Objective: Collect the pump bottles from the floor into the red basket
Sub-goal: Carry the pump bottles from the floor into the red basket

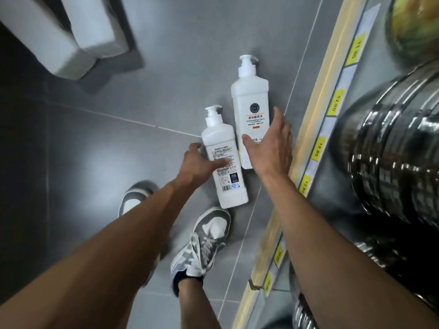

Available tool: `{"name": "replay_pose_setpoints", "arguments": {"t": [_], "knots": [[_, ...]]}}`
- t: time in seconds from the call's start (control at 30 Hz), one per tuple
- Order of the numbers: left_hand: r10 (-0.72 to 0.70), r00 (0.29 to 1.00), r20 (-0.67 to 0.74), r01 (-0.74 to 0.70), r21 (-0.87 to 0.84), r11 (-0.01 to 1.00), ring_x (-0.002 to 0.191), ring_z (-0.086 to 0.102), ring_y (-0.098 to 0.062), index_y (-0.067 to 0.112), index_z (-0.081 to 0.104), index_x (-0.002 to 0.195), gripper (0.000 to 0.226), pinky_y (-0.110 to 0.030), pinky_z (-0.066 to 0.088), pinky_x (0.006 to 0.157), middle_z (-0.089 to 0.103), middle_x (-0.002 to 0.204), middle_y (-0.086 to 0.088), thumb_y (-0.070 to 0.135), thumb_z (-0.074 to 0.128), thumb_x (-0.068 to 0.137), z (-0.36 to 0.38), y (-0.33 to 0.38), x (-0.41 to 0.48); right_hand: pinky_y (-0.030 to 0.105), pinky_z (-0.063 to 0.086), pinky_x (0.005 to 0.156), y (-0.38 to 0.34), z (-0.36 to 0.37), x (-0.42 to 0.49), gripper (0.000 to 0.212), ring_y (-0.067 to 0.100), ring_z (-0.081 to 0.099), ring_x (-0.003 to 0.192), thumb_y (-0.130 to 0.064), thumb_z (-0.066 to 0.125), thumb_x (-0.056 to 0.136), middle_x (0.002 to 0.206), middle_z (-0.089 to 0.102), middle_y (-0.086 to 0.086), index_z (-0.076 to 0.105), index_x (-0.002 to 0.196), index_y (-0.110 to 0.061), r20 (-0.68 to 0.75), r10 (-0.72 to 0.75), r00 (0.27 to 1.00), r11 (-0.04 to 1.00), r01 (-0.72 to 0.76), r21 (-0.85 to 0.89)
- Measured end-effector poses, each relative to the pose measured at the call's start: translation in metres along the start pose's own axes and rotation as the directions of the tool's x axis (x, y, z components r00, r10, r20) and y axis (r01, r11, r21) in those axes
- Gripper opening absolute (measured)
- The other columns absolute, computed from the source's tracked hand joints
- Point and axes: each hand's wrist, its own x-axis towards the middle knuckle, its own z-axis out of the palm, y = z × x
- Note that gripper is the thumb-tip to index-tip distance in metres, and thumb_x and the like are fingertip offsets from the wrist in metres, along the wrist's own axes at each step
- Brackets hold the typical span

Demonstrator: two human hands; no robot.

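Observation:
Two white pump bottles lie flat on the grey tiled floor, pump heads pointing away from me. The smaller bottle (223, 160) shows its printed back label. The larger bottle (250, 108) lies just right of it, front label up. My left hand (197, 163) reaches over the smaller bottle, thumb across its label and fingers at its left side. My right hand (270, 143) is spread open over the lower part of the larger bottle, fingers straight. No red basket is in view.
A shelf edge (316, 129) with yellow price tags runs along the right, with stacked steel pots (392, 162) on it. White boxes on a dark base (71, 36) stand at the upper left. My grey sneakers (204, 243) are on the floor below the bottles.

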Motion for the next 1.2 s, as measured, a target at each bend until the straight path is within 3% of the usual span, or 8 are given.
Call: {"name": "replay_pose_setpoints", "arguments": {"t": [0.1, 0.2, 0.37, 0.5, 0.7, 0.83, 1.0, 1.2], "knots": [[0.015, 0.998, 0.056, -0.008, -0.12, 0.993, 0.091, 0.075, -0.016, 0.01, 0.067, 0.116, 0.076, -0.042, 0.061, 0.085, 0.076, 0.105, -0.002, 0.044, 0.095, 0.054, 0.016, -0.007, 0.017, 0.046, 0.039, 0.105, 0.002, 0.011, 0.012, 0.094, 0.03, 0.042, 0.133, -0.04, 0.078, 0.083, 0.145, 0.044, 0.009, 0.023, 0.157, -0.02, -0.002, 0.001, 1.0, 1.0, -0.001, 0.024], [-0.038, 0.999, 0.017, 0.041, -0.233, 0.972, 0.086, 0.076, -0.018, 0.007, 0.059, 0.12, 0.103, -0.043, 0.063, 0.076, 0.076, 0.103, -0.004, 0.05, 0.099, 0.036, 0.028, -0.011, 0.029, 0.046, 0.042, 0.1, 0.004, 0.02, 0.019, 0.093, 0.03, 0.045, 0.129, -0.043, 0.078, 0.08, 0.14, 0.046, 0.008, 0.026, 0.154, -0.021, 0.005, 0.001, 1.0, 0.999, -0.002, 0.038], [-0.065, 0.998, 0.011, 0.065, -0.301, 0.951, 0.082, 0.076, -0.018, 0.005, 0.061, 0.118, 0.099, -0.039, 0.064, 0.072, 0.076, 0.1, -0.005, 0.045, 0.098, 0.035, 0.032, -0.01, 0.03, 0.046, 0.044, 0.098, 0.003, 0.029, 0.026, 0.092, 0.032, 0.047, 0.126, -0.04, 0.08, 0.075, 0.138, 0.049, 0.009, 0.03, 0.15, -0.018, -0.009, 0.032, 0.999, 0.996, -0.031, 0.079], [-0.088, 0.996, 0.026, 0.091, -0.364, 0.927, 0.083, 0.076, -0.021, -0.002, 0.052, 0.123, 0.093, -0.035, 0.063, 0.066, 0.075, 0.104, -0.011, 0.027, 0.099, 0.048, 0.032, -0.006, 0.025, 0.047, 0.05, 0.094, 0.0, 0.034, 0.031, 0.092, 0.034, 0.055, 0.12, -0.04, 0.083, 0.067, 0.133, 0.055, 0.008, 0.035, 0.142, -0.017, -0.007, 0.115, 0.993, 0.989, -0.114, 0.094], [-0.062, 0.994, -0.093, 0.028, -0.325, 0.945, 0.082, 0.066, -0.012, 0.011, 0.033, 0.122, 0.073, -0.024, 0.054, 0.058, 0.061, 0.102, -0.002, 0.01, 0.087, 0.074, 0.027, 0.006, 0.001, 0.047, 0.052, 0.09, -0.004, 0.011, 0.021, 0.077, 0.034, 0.064, 0.103, -0.045, 0.085, 0.059, 0.114, 0.065, 0.004, 0.043, 0.12, -0.022, 0.02, 0.221, 0.975, 0.974, -0.222, 0.055], [0.0, 0.985, -0.174, -0.039, -0.224, 0.974, 0.088, 0.064, -0.017, 0.016, 0.032, 0.118, 0.075, -0.037, 0.056, 0.078, 0.058, 0.102, 0.0, 0.012, 0.089, 0.069, -0.013, 0.022, -0.029, 0.041, 0.052, 0.085, -0.006, -0.024, -0.02, 0.073, 0.032, 0.064, 0.1, -0.045, 0.086, 0.061, 0.11, 0.066, 0.002, 0.045, 0.117, -0.023, 0.039, 0.254, 0.966, 0.965, -0.256, 0.056], [0.03, 0.961, -0.275, -0.045, -0.05, 0.998, 0.105, 0.061, -0.031, 0.025, 0.034, 0.111, 0.092, -0.052, 0.054, 0.092, 0.057, 0.114, -0.007, 0.044, 0.086, 0.038, -0.09, 0.058, -0.103, 0.037, 0.051, 0.081, -0.039, -0.085, -0.1, 0.073, 0.031, 0.064, 0.099, -0.039, 0.084, 0.06, 0.11, 0.066, 0.002, 0.046, 0.121, -0.024, 0.047, 0.303, 0.952, 0.939, -0.307, 0.157], [0.125, 0.926, -0.355, -0.109, 0.065, 0.992, 0.113, 0.055, -0.033, 0.012, 0.037, 0.12, 0.084, -0.051, 0.05, 0.096, 0.053, 0.123, -0.012, 0.029, 0.092, 0.06, -0.175, 0.117, -0.246, 0.034, 0.051, 0.082, -0.108, -0.187, -0.206, 0.078, 0.031, 0.066, 0.1, -0.037, 0.083, 0.065, 0.117, 0.067, 0.002, 0.043, 0.131, -0.026, 0.06, 0.299, 0.952, 0.935, -0.305, 0.181]]}}
